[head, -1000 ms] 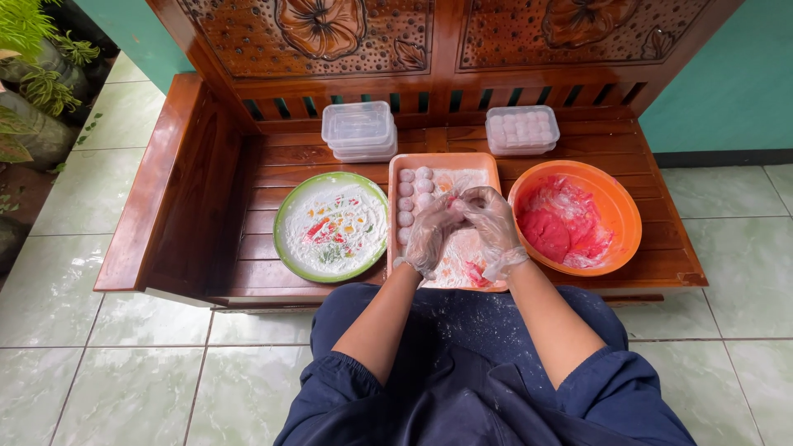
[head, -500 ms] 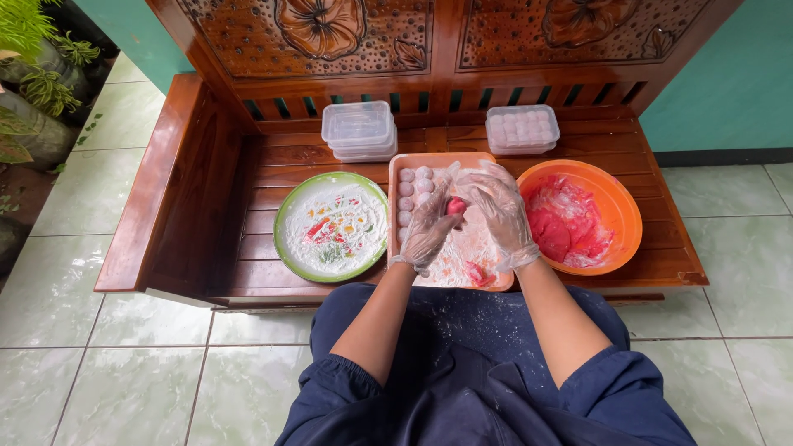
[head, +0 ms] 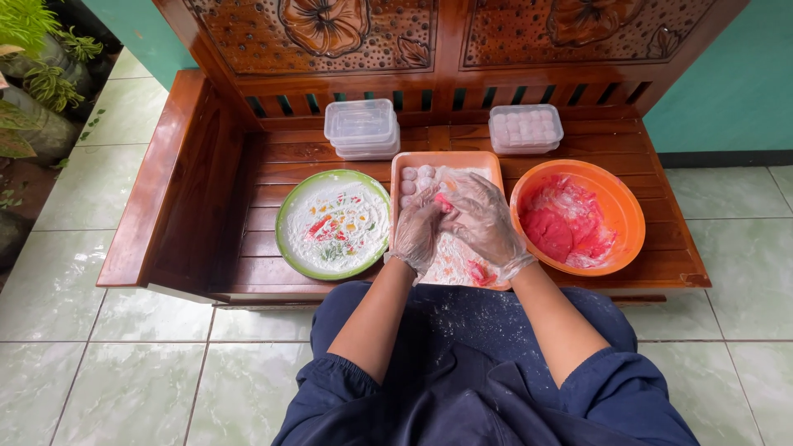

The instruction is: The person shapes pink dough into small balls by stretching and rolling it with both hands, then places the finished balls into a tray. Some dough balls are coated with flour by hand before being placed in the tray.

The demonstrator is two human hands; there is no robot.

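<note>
A small red piece of dough (head: 443,202) sits pinched between the gloved left hand (head: 417,231) and right hand (head: 483,219), both curled closed around it above the floured pink tray (head: 487,161) on the wooden worktop (head: 256,248). A green-rimmed plate (head: 334,224) lies left, an orange bowl (head: 624,211) of red dough right, lidded plastic boxes (head: 361,128) beyond.

**Carved wooden bench on a tiled porch**

A dark wooden bench (head: 248,206) fills the centre, its slatted seat flanked by solid armrests. At 12 o'clock rises the carved backrest (head: 446,33), worked with large flowers and dotted ground. Teal walls (head: 735,83) show at 1 and 11 o'clock. Pale green marbled floor tiles (head: 107,372) spread from 3 through 9 o'clock. Potted greenery (head: 33,66) crowds 10 o'clock under soft, even daylight.
</note>
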